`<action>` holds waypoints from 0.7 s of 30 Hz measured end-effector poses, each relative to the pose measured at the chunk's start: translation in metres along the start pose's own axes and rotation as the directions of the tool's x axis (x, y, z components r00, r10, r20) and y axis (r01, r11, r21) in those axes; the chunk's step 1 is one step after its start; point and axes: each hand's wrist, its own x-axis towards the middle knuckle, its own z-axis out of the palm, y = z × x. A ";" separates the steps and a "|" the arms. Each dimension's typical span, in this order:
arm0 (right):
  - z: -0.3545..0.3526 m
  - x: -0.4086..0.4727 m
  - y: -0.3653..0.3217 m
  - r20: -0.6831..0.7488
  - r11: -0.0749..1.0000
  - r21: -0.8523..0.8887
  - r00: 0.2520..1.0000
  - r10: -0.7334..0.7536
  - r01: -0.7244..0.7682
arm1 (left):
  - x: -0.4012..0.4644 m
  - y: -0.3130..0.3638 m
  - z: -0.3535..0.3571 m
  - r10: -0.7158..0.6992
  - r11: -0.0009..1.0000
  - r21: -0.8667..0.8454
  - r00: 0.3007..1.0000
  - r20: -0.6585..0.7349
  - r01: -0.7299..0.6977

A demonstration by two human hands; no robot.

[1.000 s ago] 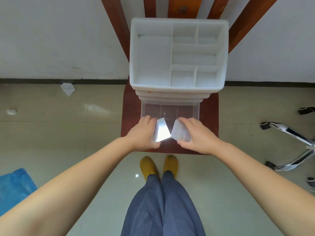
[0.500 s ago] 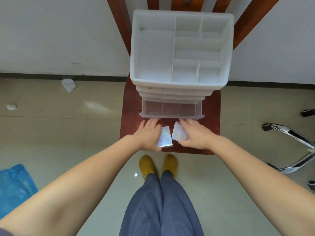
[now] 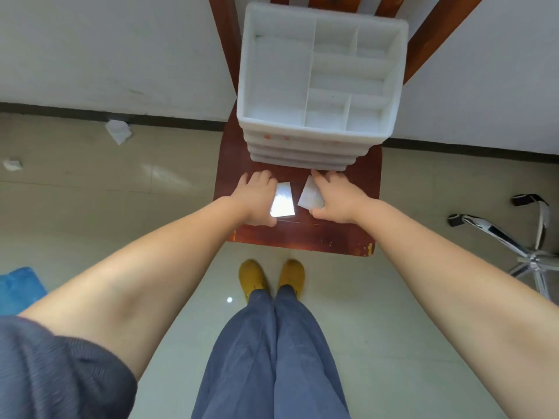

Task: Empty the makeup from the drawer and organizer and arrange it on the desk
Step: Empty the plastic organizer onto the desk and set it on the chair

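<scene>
A white organizer [image 3: 305,152] with divided top compartments stands on a reddish wooden chair seat [image 3: 302,238]. Its compartments look bare, and its stacked drawers sit flush with the front. My left hand [image 3: 257,196] holds a shiny silver packet [image 3: 282,204] against its thumb side, with its fingertips near the bottom drawer front. My right hand [image 3: 337,198] pinches a second pale packet [image 3: 309,196], and its fingers reach to the drawer front as well. Both packets hover just over the seat, side by side and a little apart.
A chrome office-chair base [image 3: 514,243] spreads over the floor at the right. A blue object [image 3: 18,288] lies at the left edge. Crumpled tissues [image 3: 118,131] lie by the wall. My yellow shoes [image 3: 257,278] stand just before the seat's front edge.
The clear bottom drawer, pulled out a second ago, has slid back in flush. Both hands moved forward toward the organizer, still holding their packets.
</scene>
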 end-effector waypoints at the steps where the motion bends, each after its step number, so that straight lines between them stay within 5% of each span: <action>1: -0.006 -0.012 -0.008 -0.018 1.000 -0.019 1.000 -0.010 0.010 | -0.015 -0.001 -0.004 -0.012 1.000 -0.027 0.999 -0.037 0.011; 6: -0.045 -0.074 -0.070 -0.146 0.988 -0.121 0.983 -0.111 0.093 | -0.112 -0.009 -0.032 -0.185 0.975 -0.161 0.963 -0.197 0.154; 12: -0.083 -0.105 -0.158 -0.186 0.876 -0.363 0.897 -0.401 0.317 | -0.220 -0.022 -0.043 -0.431 0.896 -0.269 0.843 -0.323 0.355; 21: -0.062 -0.151 -0.266 0.066 0.453 -0.612 0.612 -0.788 0.649 | -0.368 0.021 0.008 -0.880 0.451 -0.618 0.436 -0.188 0.644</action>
